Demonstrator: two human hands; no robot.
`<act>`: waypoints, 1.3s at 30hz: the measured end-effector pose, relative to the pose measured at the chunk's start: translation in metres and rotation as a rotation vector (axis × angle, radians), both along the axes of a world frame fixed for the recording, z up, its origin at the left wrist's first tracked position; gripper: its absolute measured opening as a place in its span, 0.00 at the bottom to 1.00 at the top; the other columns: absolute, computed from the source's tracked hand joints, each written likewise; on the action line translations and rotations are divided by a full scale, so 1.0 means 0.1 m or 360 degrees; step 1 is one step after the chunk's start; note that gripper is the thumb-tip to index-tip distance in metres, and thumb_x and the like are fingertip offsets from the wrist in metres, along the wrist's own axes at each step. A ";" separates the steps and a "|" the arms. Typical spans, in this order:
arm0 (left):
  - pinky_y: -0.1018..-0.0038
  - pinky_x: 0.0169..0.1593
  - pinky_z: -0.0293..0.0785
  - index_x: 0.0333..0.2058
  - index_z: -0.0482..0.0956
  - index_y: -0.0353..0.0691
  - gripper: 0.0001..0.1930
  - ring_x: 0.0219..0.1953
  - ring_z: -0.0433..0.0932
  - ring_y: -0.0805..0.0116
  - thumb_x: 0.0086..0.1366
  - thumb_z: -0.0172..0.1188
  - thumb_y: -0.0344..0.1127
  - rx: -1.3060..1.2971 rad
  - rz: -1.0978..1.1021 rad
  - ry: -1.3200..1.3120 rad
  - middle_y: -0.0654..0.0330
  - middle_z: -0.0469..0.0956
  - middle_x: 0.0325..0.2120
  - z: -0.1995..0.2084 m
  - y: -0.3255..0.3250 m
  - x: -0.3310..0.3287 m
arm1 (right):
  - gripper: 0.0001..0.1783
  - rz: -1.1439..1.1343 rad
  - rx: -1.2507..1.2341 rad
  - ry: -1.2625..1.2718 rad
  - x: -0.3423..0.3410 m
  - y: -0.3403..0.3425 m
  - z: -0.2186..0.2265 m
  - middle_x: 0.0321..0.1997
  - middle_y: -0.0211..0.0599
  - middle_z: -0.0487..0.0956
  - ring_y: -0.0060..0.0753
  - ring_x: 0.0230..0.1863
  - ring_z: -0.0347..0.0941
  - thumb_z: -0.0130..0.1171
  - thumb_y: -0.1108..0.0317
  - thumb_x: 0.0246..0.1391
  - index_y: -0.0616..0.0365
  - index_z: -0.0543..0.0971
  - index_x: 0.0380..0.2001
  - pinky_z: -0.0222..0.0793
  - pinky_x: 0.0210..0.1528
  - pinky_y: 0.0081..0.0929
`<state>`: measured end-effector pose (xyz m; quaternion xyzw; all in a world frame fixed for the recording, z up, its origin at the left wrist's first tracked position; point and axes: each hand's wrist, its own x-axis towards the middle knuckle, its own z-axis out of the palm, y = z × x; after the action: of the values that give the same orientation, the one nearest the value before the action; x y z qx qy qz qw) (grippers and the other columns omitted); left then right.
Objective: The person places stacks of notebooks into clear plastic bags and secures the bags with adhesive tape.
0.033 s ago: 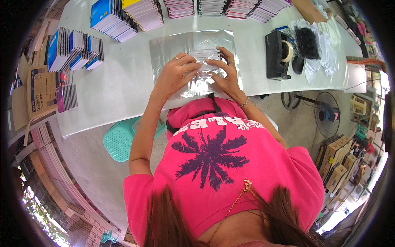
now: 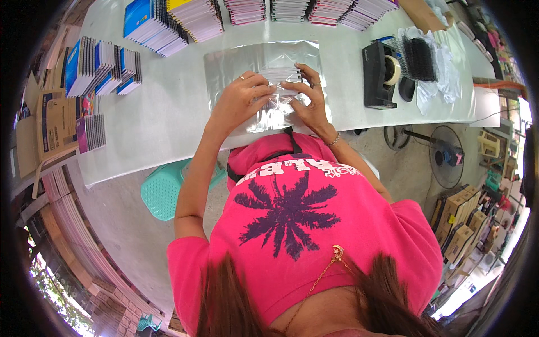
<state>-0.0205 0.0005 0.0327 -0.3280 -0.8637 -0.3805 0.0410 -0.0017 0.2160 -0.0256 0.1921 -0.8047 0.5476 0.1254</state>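
Observation:
A clear plastic sheet (image 2: 224,62) lies spread on the table in front of me, shiny and creased. On it is a small stack of spiral-bound notebooks (image 2: 282,74), edge side showing, with part of the film drawn over its near side. My left hand (image 2: 247,96) has its fingers bent together and pinches the film at the stack's left side. From the right, my right hand (image 2: 309,100) bends its fingers round the stack's right end, with some fingertips pressing the film near the left hand's. The lower part of the stack is hidden by hands and glare.
Several stacks of spiral notebooks (image 2: 154,28) line the table's far edge, with more stacks (image 2: 101,67) at the left. To the right stand a black tape dispenser (image 2: 375,78), a black brush-like object (image 2: 420,59) and crumpled white plastic (image 2: 446,73). A green stool (image 2: 161,194) stands below.

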 end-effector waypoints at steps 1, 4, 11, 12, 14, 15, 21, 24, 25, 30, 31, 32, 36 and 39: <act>0.68 0.44 0.73 0.37 0.84 0.43 0.12 0.38 0.76 0.60 0.52 0.65 0.28 -0.0006 -0.0003 -0.0022 0.60 0.79 0.34 0.03 0.00 -0.02 | 0.21 -0.0020 -0.0003 -0.0006 -0.01 -0.01 0.01 0.62 0.44 0.64 0.45 0.62 0.62 0.69 0.73 0.37 0.48 0.84 0.40 0.60 0.62 0.39; 0.68 0.42 0.73 0.36 0.84 0.42 0.09 0.37 0.77 0.59 0.54 0.65 0.29 -0.0020 -0.0010 -0.0074 0.59 0.80 0.33 0.08 0.02 -0.07 | 0.14 -0.0064 -0.0015 -0.0031 -0.05 -0.02 0.09 0.56 0.43 0.69 0.44 0.56 0.67 0.70 0.73 0.40 0.49 0.85 0.35 0.64 0.58 0.36; 0.67 0.39 0.74 0.33 0.82 0.41 0.05 0.34 0.78 0.59 0.56 0.63 0.31 0.0013 0.0149 0.0049 0.60 0.80 0.33 -0.02 0.10 -0.10 | 0.08 -0.0071 -0.0048 -0.0199 -0.14 -0.03 0.21 0.47 0.41 0.73 0.37 0.49 0.69 0.68 0.68 0.44 0.57 0.84 0.30 0.64 0.54 0.33; 0.67 0.38 0.74 0.33 0.81 0.41 0.05 0.33 0.79 0.58 0.57 0.63 0.31 0.0018 0.0179 0.0076 0.60 0.80 0.33 -0.02 0.13 -0.10 | 0.08 -0.0086 -0.0046 -0.0226 -0.16 -0.03 0.22 0.46 0.41 0.74 0.37 0.48 0.70 0.68 0.68 0.45 0.58 0.84 0.30 0.65 0.53 0.32; 0.67 0.37 0.74 0.34 0.80 0.41 0.06 0.33 0.79 0.58 0.56 0.64 0.32 0.0000 0.0225 0.0088 0.61 0.79 0.32 -0.02 0.20 -0.08 | 0.15 -0.0022 -0.0009 -0.0248 -0.23 0.01 0.22 0.44 0.39 0.74 0.34 0.47 0.70 0.68 0.67 0.46 0.59 0.81 0.38 0.65 0.52 0.30; 0.67 0.36 0.74 0.34 0.80 0.41 0.07 0.32 0.79 0.58 0.56 0.64 0.32 -0.0009 0.0248 0.0094 0.61 0.79 0.32 -0.03 0.21 -0.07 | 0.18 0.0011 0.0010 -0.0258 -0.26 0.02 0.22 0.43 0.38 0.74 0.33 0.46 0.70 0.68 0.67 0.46 0.59 0.79 0.42 0.65 0.51 0.30; 0.68 0.38 0.73 0.40 0.79 0.43 0.13 0.36 0.78 0.63 0.56 0.65 0.34 0.0340 0.0404 -0.0210 0.59 0.77 0.35 -0.10 0.26 -0.05 | 0.38 0.0088 -0.0260 -0.0415 -0.39 0.06 0.15 0.39 0.36 0.73 0.28 0.43 0.69 0.69 0.62 0.46 0.54 0.64 0.60 0.65 0.49 0.27; 0.70 0.45 0.71 0.46 0.77 0.43 0.17 0.41 0.76 0.69 0.57 0.66 0.37 0.0350 0.0858 0.0078 0.61 0.77 0.39 -0.06 0.34 -0.06 | 0.34 0.0161 -0.0381 -0.0621 -0.43 0.07 0.20 0.39 0.34 0.73 0.27 0.42 0.67 0.69 0.63 0.46 0.56 0.70 0.57 0.63 0.49 0.26; 0.71 0.47 0.70 0.47 0.77 0.43 0.19 0.42 0.75 0.70 0.57 0.66 0.38 0.0490 0.0765 -0.0247 0.62 0.77 0.40 -0.14 0.30 -0.09 | 0.31 0.0243 -0.0327 -0.0675 -0.47 0.09 0.21 0.39 0.33 0.73 0.27 0.42 0.67 0.69 0.63 0.46 0.57 0.72 0.55 0.63 0.49 0.25; 0.75 0.50 0.68 0.50 0.76 0.39 0.22 0.44 0.74 0.75 0.59 0.66 0.38 0.1143 0.0326 -0.1419 0.63 0.78 0.45 -0.29 0.21 -0.17 | 0.18 0.0386 -0.0270 -0.0790 -0.57 0.15 0.18 0.39 0.30 0.73 0.25 0.44 0.67 0.68 0.65 0.48 0.60 0.82 0.43 0.61 0.49 0.24; 0.76 0.50 0.68 0.49 0.77 0.38 0.21 0.44 0.74 0.75 0.58 0.65 0.37 0.1149 0.0356 -0.1413 0.63 0.79 0.43 -0.29 0.21 -0.18 | 0.18 0.0383 -0.0310 -0.0781 -0.56 0.13 0.18 0.39 0.30 0.74 0.25 0.44 0.67 0.67 0.65 0.48 0.60 0.82 0.43 0.61 0.49 0.24; 0.76 0.49 0.69 0.49 0.78 0.38 0.19 0.43 0.75 0.75 0.58 0.65 0.36 0.1156 0.0385 -0.1407 0.63 0.79 0.42 -0.29 0.21 -0.18 | 0.18 0.0381 -0.0350 -0.0771 -0.54 0.11 0.18 0.39 0.30 0.74 0.25 0.44 0.67 0.67 0.66 0.48 0.60 0.82 0.43 0.60 0.49 0.23; 0.79 0.45 0.70 0.44 0.81 0.37 0.14 0.39 0.76 0.76 0.58 0.64 0.32 0.1317 0.0453 -0.1415 0.62 0.81 0.39 -0.30 0.27 -0.17 | 0.17 0.0307 -0.0459 -0.0751 -0.50 0.07 0.16 0.39 0.31 0.74 0.26 0.44 0.68 0.66 0.67 0.49 0.60 0.82 0.43 0.60 0.50 0.23; 0.82 0.39 0.71 0.42 0.82 0.34 0.12 0.33 0.76 0.79 0.57 0.65 0.27 0.1437 0.0469 -0.1384 0.62 0.82 0.34 -0.35 0.28 -0.18 | 0.17 0.0266 -0.0493 -0.0698 -0.48 0.06 0.07 0.40 0.31 0.74 0.27 0.45 0.67 0.66 0.68 0.49 0.60 0.82 0.43 0.60 0.51 0.24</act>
<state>-0.0384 0.0289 -0.0020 0.0278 -0.5923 -0.7952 -0.1269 -0.0493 0.2220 -0.0188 0.1134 -0.7007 0.7010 -0.0695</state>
